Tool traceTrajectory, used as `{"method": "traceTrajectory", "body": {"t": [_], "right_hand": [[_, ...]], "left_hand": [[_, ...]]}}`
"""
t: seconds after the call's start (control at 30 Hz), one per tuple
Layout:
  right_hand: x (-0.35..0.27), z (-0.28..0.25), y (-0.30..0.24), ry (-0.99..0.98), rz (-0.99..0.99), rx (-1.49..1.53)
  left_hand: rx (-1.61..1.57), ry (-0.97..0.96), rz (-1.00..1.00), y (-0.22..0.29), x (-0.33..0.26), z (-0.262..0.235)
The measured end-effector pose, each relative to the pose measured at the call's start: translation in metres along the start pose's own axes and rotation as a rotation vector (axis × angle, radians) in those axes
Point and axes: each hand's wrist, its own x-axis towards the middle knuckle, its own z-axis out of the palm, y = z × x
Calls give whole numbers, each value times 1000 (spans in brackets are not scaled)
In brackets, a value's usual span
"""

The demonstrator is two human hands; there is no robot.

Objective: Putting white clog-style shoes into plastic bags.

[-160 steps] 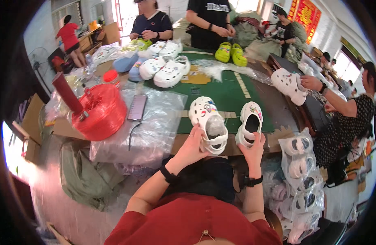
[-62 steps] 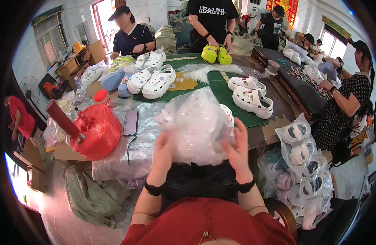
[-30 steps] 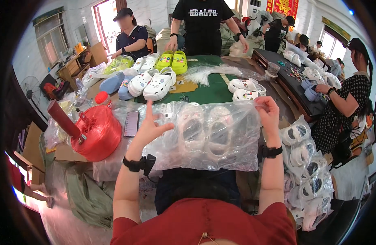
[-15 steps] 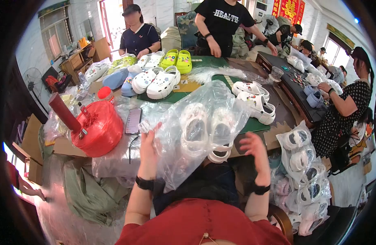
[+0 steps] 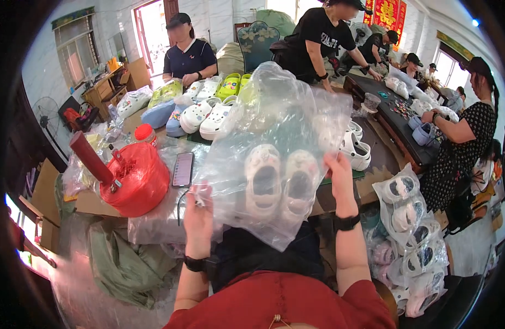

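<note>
Hands, left and right, now pinch the clear bag higher, white clogs inside.

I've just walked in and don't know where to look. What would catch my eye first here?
First, the clear bag held up in the middle by the left hand and right hand, with a pair of white clogs inside. To its left, on the table, sits a bright red spool. At lower right hang more bagged clogs.
</note>
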Motion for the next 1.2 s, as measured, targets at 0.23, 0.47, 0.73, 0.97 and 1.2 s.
{"method": "traceTrajectory", "body": {"t": [0.23, 0.47, 0.73, 0.97, 1.2], "right_hand": [[11, -5, 15, -5, -144, 0], [-53, 6, 46, 14, 5, -289], [-43, 14, 48, -31, -199, -112], [-40, 17, 49, 80, -199, 70], [-70, 22, 42, 228, -383, -3]], "left_hand": [[-42, 21, -41, -57, -8, 28], [7, 5, -254, -55, -5, 15], [1130, -433, -355, 9, -32, 34], [1952, -549, 714, 8, -39, 86], [1867, -470, 279, -37, 20, 27]]}}
